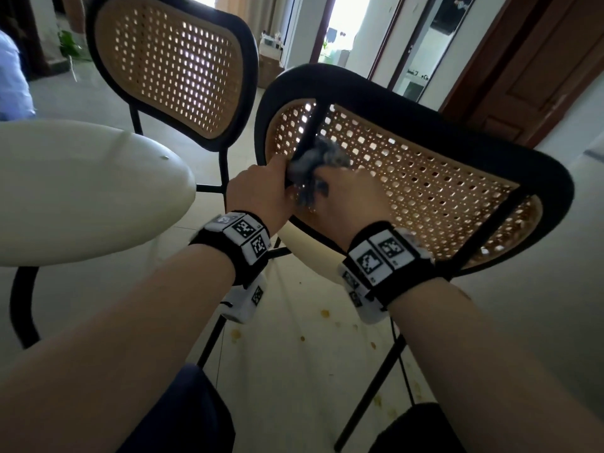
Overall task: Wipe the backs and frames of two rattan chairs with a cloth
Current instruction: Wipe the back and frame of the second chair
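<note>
Two rattan chairs with black frames stand before me. The near chair's woven back (425, 191) tilts toward me on the right, and the far chair's back (173, 67) stands upright at upper left. A crumpled grey cloth (318, 161) lies bunched against a black upright bar (310, 125) on the near chair's back. My right hand (349, 197) grips the cloth against the bar. My left hand (261, 191) holds the lower part of that bar beside the cloth. Both wrists wear black bands with printed markers.
A white oval seat (81, 191) belonging to the far chair fills the left side. The pale tiled floor (294, 354) below carries small yellow stains. A wooden door (539, 76) stands at the right, and a blue-clad person (13, 76) is at the far left edge.
</note>
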Demonstrator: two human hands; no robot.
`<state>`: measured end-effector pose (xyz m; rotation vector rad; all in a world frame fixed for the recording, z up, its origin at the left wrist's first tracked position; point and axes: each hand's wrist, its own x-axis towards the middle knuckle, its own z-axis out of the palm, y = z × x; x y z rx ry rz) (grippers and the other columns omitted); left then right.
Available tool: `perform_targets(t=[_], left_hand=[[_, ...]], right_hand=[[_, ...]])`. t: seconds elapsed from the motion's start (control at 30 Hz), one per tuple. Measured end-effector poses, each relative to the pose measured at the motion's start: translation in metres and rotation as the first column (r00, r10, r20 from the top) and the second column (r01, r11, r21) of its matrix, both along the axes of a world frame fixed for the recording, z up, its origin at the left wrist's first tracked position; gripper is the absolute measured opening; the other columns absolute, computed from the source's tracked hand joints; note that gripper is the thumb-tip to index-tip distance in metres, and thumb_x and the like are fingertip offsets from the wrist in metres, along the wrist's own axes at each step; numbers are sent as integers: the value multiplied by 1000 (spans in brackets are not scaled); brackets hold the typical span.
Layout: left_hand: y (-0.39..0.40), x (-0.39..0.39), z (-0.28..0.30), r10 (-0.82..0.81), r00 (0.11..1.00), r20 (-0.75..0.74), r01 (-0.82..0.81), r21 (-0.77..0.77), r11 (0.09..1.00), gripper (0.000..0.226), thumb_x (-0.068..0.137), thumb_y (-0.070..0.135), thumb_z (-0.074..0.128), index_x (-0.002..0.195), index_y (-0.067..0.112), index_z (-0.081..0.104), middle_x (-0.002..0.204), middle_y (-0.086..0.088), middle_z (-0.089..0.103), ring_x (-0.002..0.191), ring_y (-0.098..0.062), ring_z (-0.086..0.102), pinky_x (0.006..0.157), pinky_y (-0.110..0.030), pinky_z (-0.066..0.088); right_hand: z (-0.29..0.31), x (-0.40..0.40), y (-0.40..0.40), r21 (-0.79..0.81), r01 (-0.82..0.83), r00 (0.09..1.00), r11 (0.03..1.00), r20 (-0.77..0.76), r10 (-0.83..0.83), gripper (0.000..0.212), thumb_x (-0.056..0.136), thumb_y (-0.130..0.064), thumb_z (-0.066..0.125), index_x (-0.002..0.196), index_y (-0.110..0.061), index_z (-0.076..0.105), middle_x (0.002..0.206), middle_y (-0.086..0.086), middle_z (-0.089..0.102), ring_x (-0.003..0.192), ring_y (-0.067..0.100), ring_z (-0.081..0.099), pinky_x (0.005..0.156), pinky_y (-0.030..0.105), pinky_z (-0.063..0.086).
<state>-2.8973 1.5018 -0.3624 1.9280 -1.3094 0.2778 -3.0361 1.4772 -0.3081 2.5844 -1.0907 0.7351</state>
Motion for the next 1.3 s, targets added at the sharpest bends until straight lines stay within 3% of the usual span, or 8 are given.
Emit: perform_targets(t=[0.2, 0.43, 0.67, 0.77, 0.87, 0.97, 1.1, 1.3], left_hand=[[-1, 1, -4, 6, 1000, 3, -6, -22, 1000, 35, 93, 45, 57, 117, 20, 52, 72, -4, 51, 70, -33, 56, 60, -36, 35], [-5, 2, -9, 13, 999, -45, -15, -47, 999, 35, 86, 34, 60, 119, 24, 54, 71, -1, 48, 66, -25, 42, 60, -35, 33], [-3, 4, -8, 6, 999, -44, -8, -38, 999, 31, 88, 35, 55, 118, 26, 55, 73, -6, 55, 74, -35, 59, 61, -35, 36], [-4, 5, -9, -15, 996, -82, 12, -44, 999, 28, 86, 37, 54, 112, 28, 56, 84, -10, 68, 79, -37, 62, 61, -34, 34], [-4, 5, -10, -11, 992, -123, 4, -51, 999, 26, 87, 47, 55, 97, 23, 56, 82, -10, 68, 73, -35, 59, 60, -33, 33], [-4, 3, -9, 2, 991, -135, -7, -32, 999, 27, 86, 47, 58, 97, 22, 56, 85, -11, 69, 80, -37, 63, 62, -34, 36], [1, 5, -5, 1, 981, -193, -5, -20, 1000, 23, 87, 44, 60, 94, 22, 58, 87, -8, 69, 83, -35, 64, 65, -37, 49], [12, 5, -9, -113, 906, -408, 76, -105, 992, 15, 79, 36, 62, 84, 22, 61, 90, -2, 73, 91, -28, 67, 79, -43, 56]], right_hand=[[-27, -6, -1, 226, 89, 992, 970, -105, -67, 20, 91, -16, 46, 96, -15, 66, 89, 11, 67, 77, 30, 60, 66, 34, 49], [29, 9, -3, 10, -99, 930, 995, 356, 89, 21, 92, -20, 53, 108, -21, 67, 84, -4, 61, 71, 10, 51, 62, 12, 38], [-12, 9, -8, 214, 12, 1000, 977, -11, -10, 17, 90, -11, 47, 85, -11, 63, 88, 9, 65, 77, 25, 59, 65, 29, 44], [-6, 8, -6, 196, -58, 993, 979, 108, 37, 14, 90, -14, 51, 87, -11, 64, 85, 8, 67, 78, 25, 62, 64, 29, 44], [21, 10, 6, 54, -211, 942, 976, 279, 188, 23, 93, -24, 54, 113, -23, 64, 92, 4, 71, 74, 12, 61, 62, 9, 43], [47, 25, 10, 21, -227, 947, 974, 240, 215, 30, 95, -28, 50, 124, -28, 59, 104, 5, 68, 84, 16, 60, 74, 20, 49], [53, 39, 5, 32, -141, 976, 989, 172, 133, 19, 97, -27, 48, 109, -21, 62, 86, -4, 54, 66, 3, 39, 56, 13, 31], [30, 50, 11, 151, -76, 997, 986, 32, 72, 19, 94, -26, 46, 110, -16, 52, 97, 10, 61, 84, 29, 60, 76, 40, 55]])
